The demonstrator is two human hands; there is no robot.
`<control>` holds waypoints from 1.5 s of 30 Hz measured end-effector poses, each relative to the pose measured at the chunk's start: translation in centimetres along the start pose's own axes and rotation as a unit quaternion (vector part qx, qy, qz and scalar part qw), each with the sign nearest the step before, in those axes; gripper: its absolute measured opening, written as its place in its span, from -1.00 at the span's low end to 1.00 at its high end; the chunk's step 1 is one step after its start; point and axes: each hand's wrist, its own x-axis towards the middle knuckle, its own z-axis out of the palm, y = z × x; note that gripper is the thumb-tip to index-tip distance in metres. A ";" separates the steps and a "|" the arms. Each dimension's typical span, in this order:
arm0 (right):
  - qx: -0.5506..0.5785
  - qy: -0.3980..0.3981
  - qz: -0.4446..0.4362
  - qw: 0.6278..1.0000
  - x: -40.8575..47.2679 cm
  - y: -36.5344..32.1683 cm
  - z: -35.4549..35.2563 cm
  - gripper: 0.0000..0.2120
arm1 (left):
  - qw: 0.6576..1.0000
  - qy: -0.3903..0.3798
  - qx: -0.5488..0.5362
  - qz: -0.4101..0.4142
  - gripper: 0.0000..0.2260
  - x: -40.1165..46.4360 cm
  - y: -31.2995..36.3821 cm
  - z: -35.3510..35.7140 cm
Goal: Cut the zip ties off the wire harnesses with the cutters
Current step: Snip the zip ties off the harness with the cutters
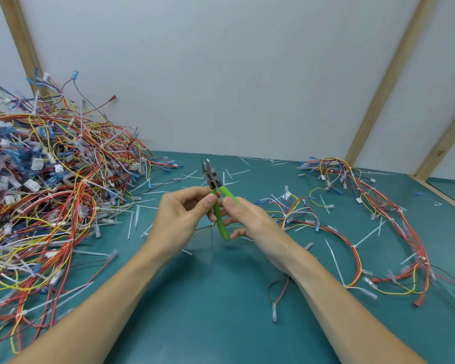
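The head view shows both hands holding the green cutters [219,203] upright over the middle of the bench [221,298], tips pointing at the far edge. The left hand [180,216] pinches one handle, and the right hand [250,219] wraps around the other. The nearest wire harness [297,211] lies just right of the right hand, so that hand is closer.

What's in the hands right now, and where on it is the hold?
The cutters, held by their green handles: left hand pinches one handle near the pivot, right hand grips the other. No wire between the jaws.

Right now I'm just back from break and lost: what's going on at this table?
A person holds green-handled cutters up over the table, left hand and right hand both pinching the handles. The blades touch no wire. A big heap of wire harnesses lies left, a smaller bunch right, with cut zip ties scattered between.
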 end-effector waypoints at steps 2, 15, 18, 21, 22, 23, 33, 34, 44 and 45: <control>0.064 -0.058 0.024 0.996 -0.2 0.0 0.3 -0.44 | 1.000 0.002 -0.005 0.002 -0.91 -0.1 0.2 0.2; -0.038 0.341 -0.123 0.931 0.8 0.8 -3.0 -0.71 | 0.889 -0.106 0.443 -0.048 -0.75 -0.6 -2.1 -0.6; -0.134 0.330 -0.161 0.920 0.7 1.4 -2.4 -0.75 | 0.907 -0.085 0.408 -0.065 -0.62 -0.1 -2.0 -0.8; -0.193 0.277 -0.145 0.930 0.7 1.7 -1.4 -0.79 | 0.890 -0.151 0.416 -0.112 -0.62 -0.1 -2.1 -0.9; -0.213 0.270 -0.140 0.928 0.6 1.9 -1.1 -0.79 | 0.892 -0.175 0.398 -0.125 -0.65 -0.1 -2.2 -1.0; -0.229 0.271 -0.141 0.924 0.5 1.9 -0.9 -0.80 | 0.903 -0.191 0.361 -0.135 -0.68 -0.1 -2.3 -1.0; -0.255 0.196 -0.132 0.938 0.4 1.6 -0.1 -0.85 | 0.975 -0.040 0.143 -0.163 -0.58 0.0 -1.4 -0.1; -0.260 0.197 -0.119 0.938 0.4 1.9 0.0 -0.83 | 0.976 -0.038 0.139 -0.161 -0.59 -0.1 -1.4 -0.1; -0.052 0.219 -0.034 0.974 0.9 1.9 0.0 -0.86 | 0.985 -0.067 0.135 -0.078 -0.91 -0.1 -1.2 -0.1; -0.087 0.225 -0.037 0.970 0.8 1.9 0.0 -0.87 | 0.982 -0.055 0.175 -0.046 -0.92 -0.2 -1.2 0.0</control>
